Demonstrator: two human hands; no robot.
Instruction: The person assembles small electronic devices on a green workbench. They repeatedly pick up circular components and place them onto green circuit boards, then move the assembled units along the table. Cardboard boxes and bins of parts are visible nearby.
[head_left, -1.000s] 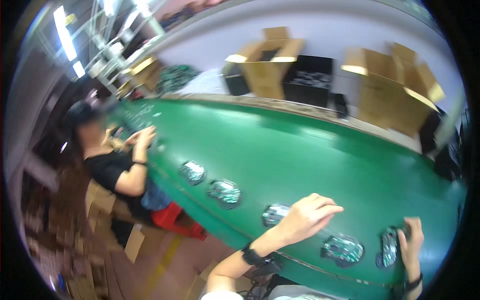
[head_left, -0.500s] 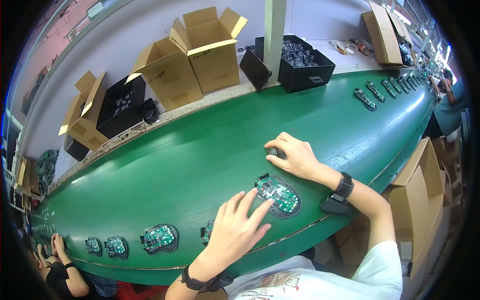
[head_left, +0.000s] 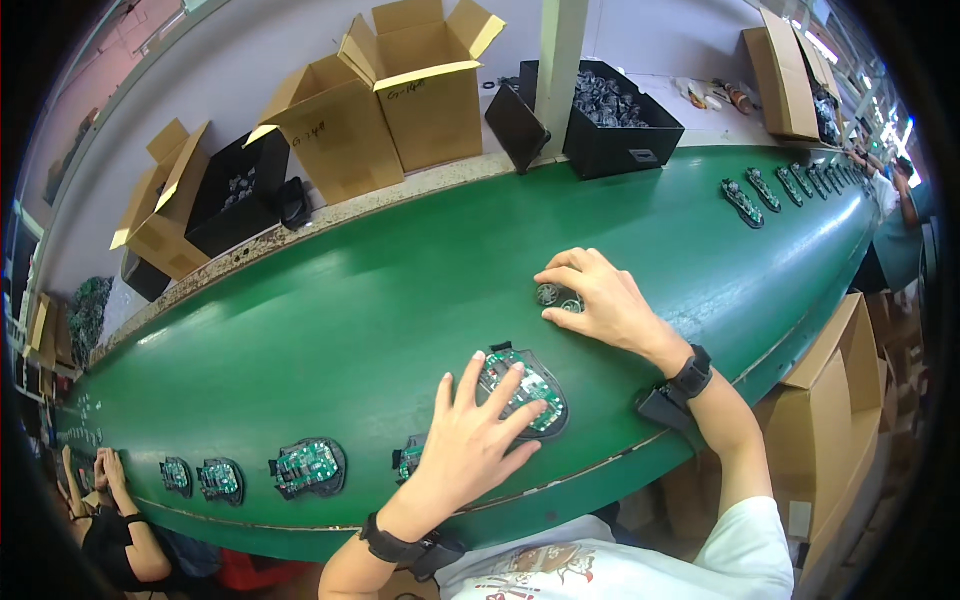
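Observation:
A green circuit board in a dark rounded housing [head_left: 543,390] lies on the green belt in front of me. My left hand [head_left: 472,428] rests over its near left part, with the fingers spread and the fingertips touching the board. Beyond the housing, my right hand [head_left: 612,302] is curled over small dark round wheel-like parts [head_left: 547,295], thumb on the near side and fingers on the far side. At least two of these round parts show beneath the fingers. Another board in a housing [head_left: 408,458] is half hidden behind my left hand.
Several more board housings [head_left: 308,467] sit along the belt [head_left: 400,300] to the left, others [head_left: 742,204] at the far right. Open cartons [head_left: 430,110] and a black bin of dark parts [head_left: 625,140] stand along the back ledge. Other people's hands [head_left: 108,468] show at far left.
The housing has shifted left on the belt, and my left hand now reaches further over it. My right hand has lifted its fingers slightly, showing more of the round parts.

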